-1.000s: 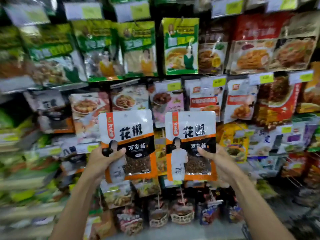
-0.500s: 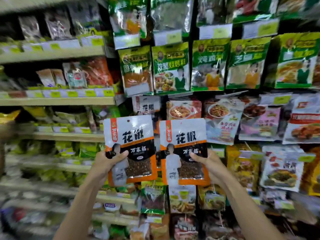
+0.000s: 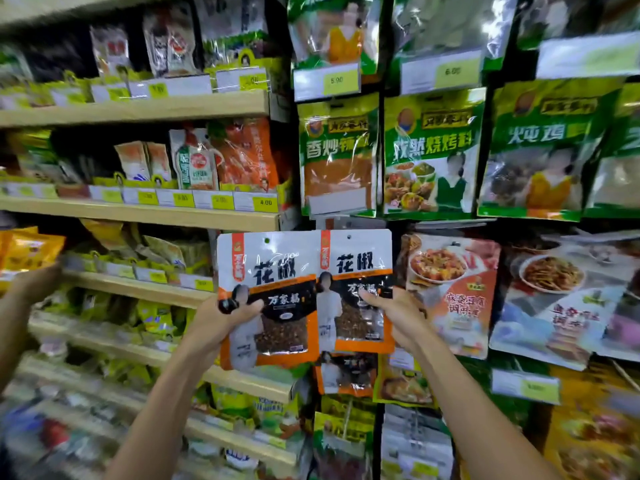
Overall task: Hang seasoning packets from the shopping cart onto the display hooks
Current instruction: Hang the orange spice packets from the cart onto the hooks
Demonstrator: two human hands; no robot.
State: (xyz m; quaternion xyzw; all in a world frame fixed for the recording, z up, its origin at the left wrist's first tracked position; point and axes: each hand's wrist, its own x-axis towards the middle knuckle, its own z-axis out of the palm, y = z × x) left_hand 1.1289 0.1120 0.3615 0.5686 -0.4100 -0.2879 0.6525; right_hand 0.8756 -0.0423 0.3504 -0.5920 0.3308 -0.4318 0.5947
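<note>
shop aisle: hook wall of hanging pouches to the right, wooden shelves [image 3: 138, 216] of bagged goods to the left.

left packet [image 3: 277, 271] and right packet [image 3: 360, 265]: two identical orange-and-white pepper pouches, held up flat, labels to camera, at the seam where shelving meets hook wall. left hand [image 3: 221, 323] grips the first by its lower left edge, thumb across the front. right hand [image 3: 394, 317] pinches the second at its right edge, thumb on the front. neither is hung yet; the punch holes along both top edges are free.

change over the last second: view has swung left, so the shelving has come into frame and the red pouches once behind have slid off right. grips unchanged. the gap between the two pouches has closed; inner edges now touch or slightly overlap. reads as the search for the right hook ending here, since a matching orange packet [image 3: 346, 374] hangs just below the right one.

edges and room: green packets [image 3: 337, 157] hang close above the pouch tops. noodle packet [image 3: 450, 292] sits just beside the right hand. shelf end lies behind the left packet. the hook itself is hidden by the pouches. open air only toward the camera. another hand [image 3: 34, 282], blurred, at the shelf far left, well apart.
</note>
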